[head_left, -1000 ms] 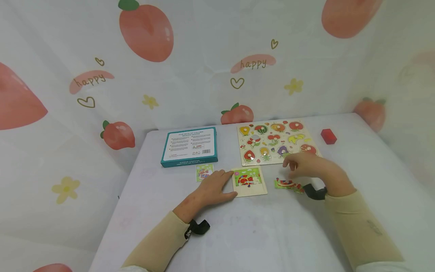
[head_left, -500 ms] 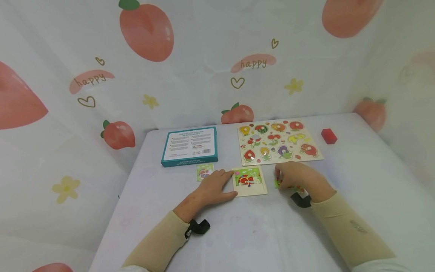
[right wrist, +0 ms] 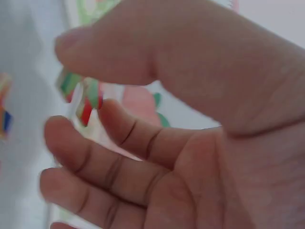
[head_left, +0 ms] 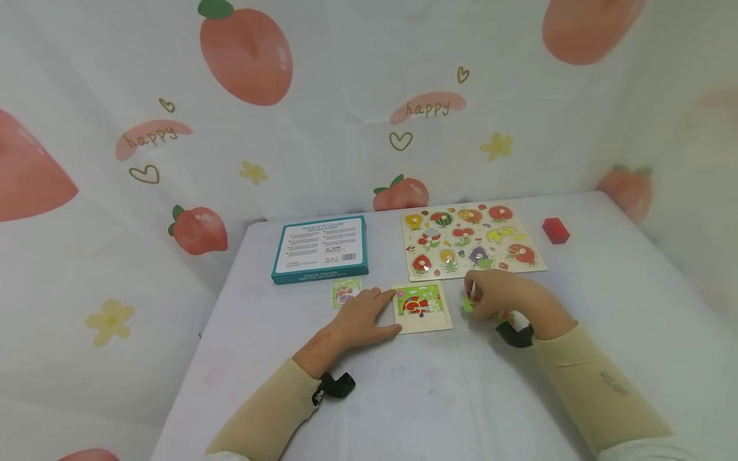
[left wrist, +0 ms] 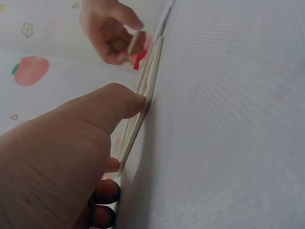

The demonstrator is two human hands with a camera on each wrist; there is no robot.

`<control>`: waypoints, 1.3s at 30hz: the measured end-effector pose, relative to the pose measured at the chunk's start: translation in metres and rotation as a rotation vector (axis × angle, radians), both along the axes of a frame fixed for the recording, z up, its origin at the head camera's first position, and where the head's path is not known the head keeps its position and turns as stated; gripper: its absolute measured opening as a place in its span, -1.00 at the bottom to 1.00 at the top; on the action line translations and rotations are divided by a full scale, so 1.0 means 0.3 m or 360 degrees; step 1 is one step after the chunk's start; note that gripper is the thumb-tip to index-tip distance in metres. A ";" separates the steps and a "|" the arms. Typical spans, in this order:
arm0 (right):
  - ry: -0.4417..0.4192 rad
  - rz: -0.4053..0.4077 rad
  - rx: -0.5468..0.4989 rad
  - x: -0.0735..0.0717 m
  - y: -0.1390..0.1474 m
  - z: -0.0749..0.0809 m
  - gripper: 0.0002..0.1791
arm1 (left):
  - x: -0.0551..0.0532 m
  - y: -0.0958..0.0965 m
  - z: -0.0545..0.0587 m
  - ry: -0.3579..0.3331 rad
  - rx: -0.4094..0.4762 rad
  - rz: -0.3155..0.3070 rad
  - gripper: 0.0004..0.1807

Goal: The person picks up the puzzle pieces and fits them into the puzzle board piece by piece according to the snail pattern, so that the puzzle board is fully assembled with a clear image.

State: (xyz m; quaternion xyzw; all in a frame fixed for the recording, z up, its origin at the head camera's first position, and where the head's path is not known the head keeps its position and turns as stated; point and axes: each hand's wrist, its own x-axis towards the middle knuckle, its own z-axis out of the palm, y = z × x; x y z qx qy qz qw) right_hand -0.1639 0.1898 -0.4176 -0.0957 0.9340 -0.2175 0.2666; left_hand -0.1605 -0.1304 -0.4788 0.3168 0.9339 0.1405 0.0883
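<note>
A small wooden jigsaw tray lies in mid-table, its upper part filled with a red and green picture and its lower strip bare wood. My left hand rests at the tray's left side, thumb on the near corner and index finger at the far one. In the left wrist view the thumb touches the tray's edge. Just right of the tray, my right hand pinches a puzzle piece, green and red, between thumb and index finger. Other puzzle pieces lie beneath that hand, mostly hidden by it.
A small picture card lies left of the tray. Behind are a teal-edged box and a fruit peg puzzle board. The red block sits at the back right. A printed cloth backdrop rises behind the table.
My right hand has come left and down onto the loose pieces, and a piece now shows lifted between its fingertips. The left hand and the tray keep their place.
</note>
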 end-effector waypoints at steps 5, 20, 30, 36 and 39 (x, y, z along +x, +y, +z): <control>0.0245 0.0033 -0.0095 0.006 0.022 0.070 -0.54 | -0.001 0.001 0.000 0.0009 -0.0011 0.0011 -0.13; 0.0925 0.0042 -0.0325 0.100 0.062 0.239 -0.52 | 0.001 0.000 -0.008 0.0014 0.0000 0.0013 -0.13; 0.1391 0.0187 -0.0473 0.152 0.050 0.273 -0.50 | -0.005 -0.003 -0.009 0.0024 0.0009 0.0011 -0.13; 0.1609 0.0179 -0.0591 0.181 0.010 0.280 -0.45 | 0.001 -0.001 -0.014 0.0011 0.0009 0.0018 -0.13; 0.1632 0.0157 -0.0640 0.190 -0.016 0.275 -0.44 | 0.004 0.000 -0.015 0.0012 0.0002 0.0028 -0.12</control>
